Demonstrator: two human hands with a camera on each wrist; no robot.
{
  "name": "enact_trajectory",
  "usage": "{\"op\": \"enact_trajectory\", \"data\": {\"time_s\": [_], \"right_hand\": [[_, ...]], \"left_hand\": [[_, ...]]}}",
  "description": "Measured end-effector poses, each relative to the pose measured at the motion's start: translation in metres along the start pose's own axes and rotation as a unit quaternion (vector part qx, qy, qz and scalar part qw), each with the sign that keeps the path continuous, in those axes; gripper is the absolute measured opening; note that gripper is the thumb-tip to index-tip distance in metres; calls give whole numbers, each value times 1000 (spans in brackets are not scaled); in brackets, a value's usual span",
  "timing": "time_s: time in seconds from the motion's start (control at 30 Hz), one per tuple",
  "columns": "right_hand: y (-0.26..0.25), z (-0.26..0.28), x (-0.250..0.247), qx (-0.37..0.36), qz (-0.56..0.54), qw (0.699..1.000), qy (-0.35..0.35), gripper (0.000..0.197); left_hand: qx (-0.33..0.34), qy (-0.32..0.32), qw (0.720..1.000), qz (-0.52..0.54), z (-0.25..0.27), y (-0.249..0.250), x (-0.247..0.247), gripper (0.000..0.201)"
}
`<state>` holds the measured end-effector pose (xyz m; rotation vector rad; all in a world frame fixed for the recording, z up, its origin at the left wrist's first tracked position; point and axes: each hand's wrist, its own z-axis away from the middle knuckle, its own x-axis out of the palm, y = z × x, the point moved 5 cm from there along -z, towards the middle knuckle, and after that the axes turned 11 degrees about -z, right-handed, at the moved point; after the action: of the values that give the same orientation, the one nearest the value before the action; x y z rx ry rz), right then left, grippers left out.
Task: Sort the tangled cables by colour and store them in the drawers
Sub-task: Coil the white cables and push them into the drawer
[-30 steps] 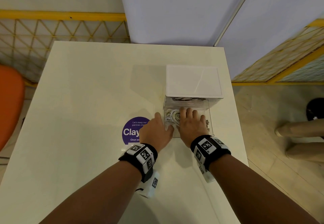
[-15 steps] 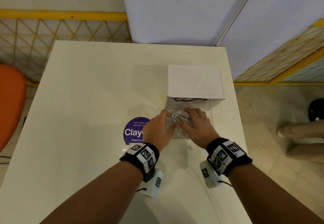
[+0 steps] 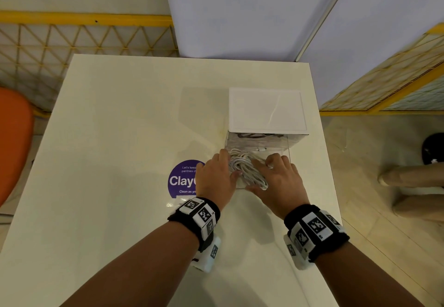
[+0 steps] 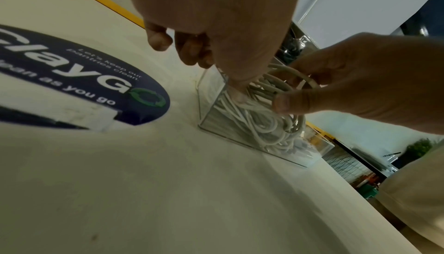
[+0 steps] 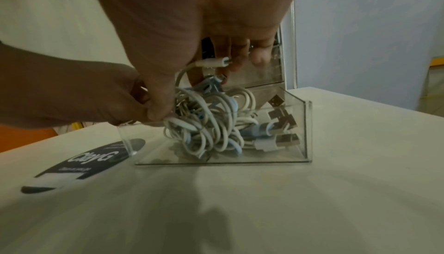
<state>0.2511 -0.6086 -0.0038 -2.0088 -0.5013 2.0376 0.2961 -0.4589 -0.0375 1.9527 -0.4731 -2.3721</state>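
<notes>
A bundle of white cables point(image 3: 245, 167) point(image 5: 211, 125) lies in the pulled-out bottom clear drawer point(image 3: 287, 155) point(image 5: 306, 125) of a white-topped drawer unit point(image 3: 266, 110). My right hand point(image 3: 276, 177) grips the bundle from the right, thumb point(image 4: 283, 104) under and fingers curled over the loops. One white plug point(image 5: 213, 63) sticks out at its fingers. My left hand point(image 3: 216, 177) straddles the drawer's left wall point(image 4: 209, 91), its thumb pressing on the cables inside and its fingers point(image 4: 192, 51) curled outside. Dark cables point(image 3: 254, 135) show in an upper drawer.
The unit stands at the right of a cream table point(image 3: 120, 138), close to its right edge. A round purple sticker point(image 3: 182, 179) lies just left of my left hand. An orange chair point(image 3: 14, 143) is at far left, and a person's legs point(image 3: 413, 177) are on the floor to the right.
My right hand went from lying flat on the cables to curling round them. My left hand moved from beside the drawer onto its wall, thumb on the bundle.
</notes>
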Motion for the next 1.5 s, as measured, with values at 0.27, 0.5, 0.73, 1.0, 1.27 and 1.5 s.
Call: {"op": "enact_trajectory", "data": {"time_s": [0.27,0.5,0.73,1.0,1.27,1.5], "right_hand": [[5,0,9,16,-56,998,-15,57],[6,-5,21,4,103,995,5,55],[5,-8,23,34,189,981,-35,53],[-9,6,23,-53,76,996,14,58],[2,32,51,-50,73,991,-95,87],[1,21,53,-57,101,991,-67,73]], "left_hand": [[47,43,998,6,2,1,-1,49],[155,97,983,-19,6,20,-8,47],[171,33,980,-91,9,28,2,56],[169,-38,972,-157,18,32,12,61],[195,-78,967,-144,20,24,19,69],[238,-98,950,-179,17,15,24,99]]}}
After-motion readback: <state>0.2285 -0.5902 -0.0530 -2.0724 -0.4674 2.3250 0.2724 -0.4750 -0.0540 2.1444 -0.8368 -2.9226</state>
